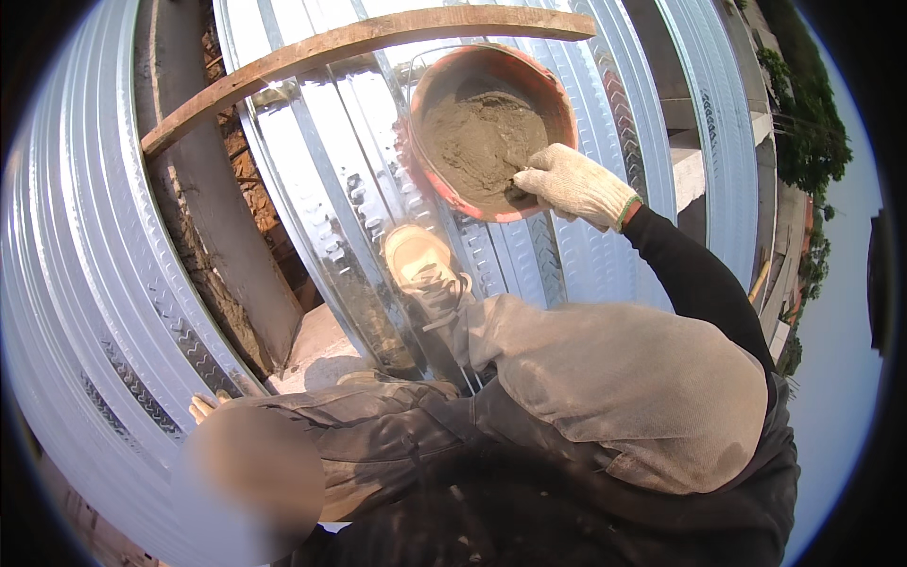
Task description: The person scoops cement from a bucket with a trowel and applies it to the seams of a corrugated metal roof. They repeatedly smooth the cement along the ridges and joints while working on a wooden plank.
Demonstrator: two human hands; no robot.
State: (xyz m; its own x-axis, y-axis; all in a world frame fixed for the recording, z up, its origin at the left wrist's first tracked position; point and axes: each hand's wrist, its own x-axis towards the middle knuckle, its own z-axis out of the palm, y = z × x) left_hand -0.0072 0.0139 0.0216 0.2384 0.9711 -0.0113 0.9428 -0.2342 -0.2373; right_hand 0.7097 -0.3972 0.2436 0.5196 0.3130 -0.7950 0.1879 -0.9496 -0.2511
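My right hand (576, 186), in a cream knit glove, reaches over the near right rim of an orange-red bucket (564, 106). Its fingers are closed at the edge of the wet grey mortar (482, 142) inside; a small dark, mortar-smeared thing shows under them, too hidden to name. At the lower left, gloved fingertips of my left hand (202, 408) show past my trouser leg, stretched out against the ribbed metal sheet (85, 312). The rest of that hand is hidden.
A wooden batten (359, 40) crosses the metal decking beyond the bucket. My shoe (420, 260) stands on wet decking just nearer than the bucket. To the left, a gap between sheets exposes a concrete beam (222, 217) and rubble. Trees (808, 104) rise at the far right.
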